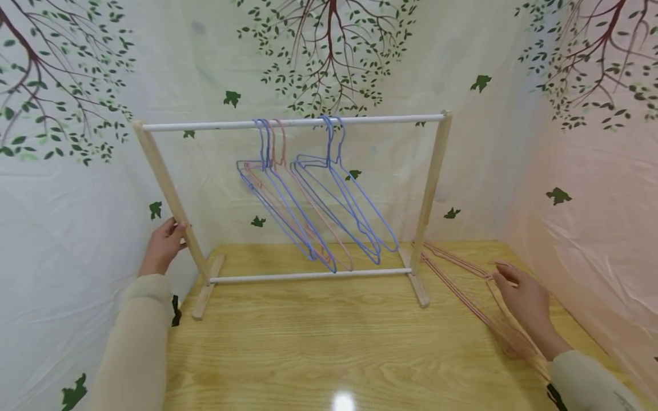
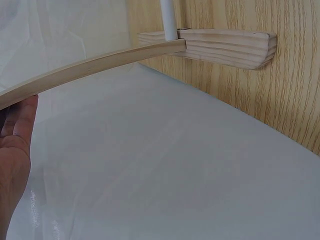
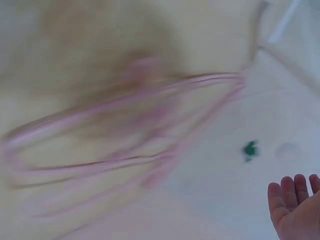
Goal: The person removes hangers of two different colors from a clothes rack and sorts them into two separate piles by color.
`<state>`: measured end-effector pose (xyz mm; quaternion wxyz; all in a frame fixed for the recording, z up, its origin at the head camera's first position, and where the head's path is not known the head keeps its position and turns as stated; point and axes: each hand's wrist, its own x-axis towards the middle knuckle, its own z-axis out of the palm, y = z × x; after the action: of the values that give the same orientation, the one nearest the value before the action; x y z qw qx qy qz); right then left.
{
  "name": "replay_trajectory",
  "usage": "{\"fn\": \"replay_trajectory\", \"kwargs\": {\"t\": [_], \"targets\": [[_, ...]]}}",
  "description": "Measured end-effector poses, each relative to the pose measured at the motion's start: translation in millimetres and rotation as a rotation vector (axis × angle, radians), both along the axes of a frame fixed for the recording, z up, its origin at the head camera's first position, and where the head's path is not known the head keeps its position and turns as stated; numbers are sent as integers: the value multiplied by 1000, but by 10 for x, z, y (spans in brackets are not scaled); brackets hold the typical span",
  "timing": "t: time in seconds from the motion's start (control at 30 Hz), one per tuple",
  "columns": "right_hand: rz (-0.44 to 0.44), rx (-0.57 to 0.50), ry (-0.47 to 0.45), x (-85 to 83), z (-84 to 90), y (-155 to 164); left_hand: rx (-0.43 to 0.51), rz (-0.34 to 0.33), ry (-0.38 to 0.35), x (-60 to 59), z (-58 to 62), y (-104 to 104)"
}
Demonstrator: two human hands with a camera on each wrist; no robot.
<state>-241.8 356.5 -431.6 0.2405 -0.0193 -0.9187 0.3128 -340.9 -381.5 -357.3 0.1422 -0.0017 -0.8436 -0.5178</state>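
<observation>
A wooden rack with a white top rod (image 1: pixel 293 122) stands on the wooden table (image 1: pixel 329 348). Several blue and pink wire hangers (image 1: pixel 313 211) hang from the rod. My left hand (image 1: pixel 172 231) holds the rack's left post (image 1: pixel 164 182) about halfway up. In the left wrist view the thumb side of that hand (image 2: pixel 17 140) lies against the post (image 2: pixel 90 65). My right hand (image 1: pixel 506 277) hovers with straight fingers over a pile of pink hangers (image 1: pixel 462 285) lying flat right of the rack. The right wrist view shows these hangers (image 3: pixel 125 155) blurred and the fingertips (image 3: pixel 295 195) holding nothing.
The rack's foot (image 2: pixel 225 47) sits near the table's left edge. A white sheet printed with trees and leaves (image 1: pixel 565 171) closes in the back and both sides. The rack's lower white rod (image 1: pixel 308 277) runs between its feet.
</observation>
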Motion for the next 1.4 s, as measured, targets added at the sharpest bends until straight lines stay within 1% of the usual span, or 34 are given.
{"fn": "replay_trajectory", "kwargs": {"t": [0.07,0.17,0.3,0.37,0.5,0.63,0.8,0.93,1.07,1.2,1.4], "targets": [[29,-33,43,-62,139,-169,-2,1,11,6,2,-3],[86,-74,84,-141,363,-459,-6,0,15,16,6,1],[173,-93,140,-237,694,-873,-10,3,-3,29,9,17],[223,-104,152,-282,866,-1066,-11,5,-8,35,8,23],[306,-151,130,-381,1178,-1425,1,6,0,35,0,6],[357,-201,71,-476,1375,-1735,11,3,0,28,-6,-16],[400,-217,30,-545,1510,-2047,12,-1,-20,16,-5,-15],[396,-205,18,-587,1575,-2217,21,-3,-30,7,0,1],[386,-200,12,-622,1594,-2319,23,0,-40,6,10,5],[372,-185,38,-653,1575,-2358,19,2,-41,4,15,9],[348,-193,120,-696,1527,-2372,13,-7,-35,2,8,-10]]}}
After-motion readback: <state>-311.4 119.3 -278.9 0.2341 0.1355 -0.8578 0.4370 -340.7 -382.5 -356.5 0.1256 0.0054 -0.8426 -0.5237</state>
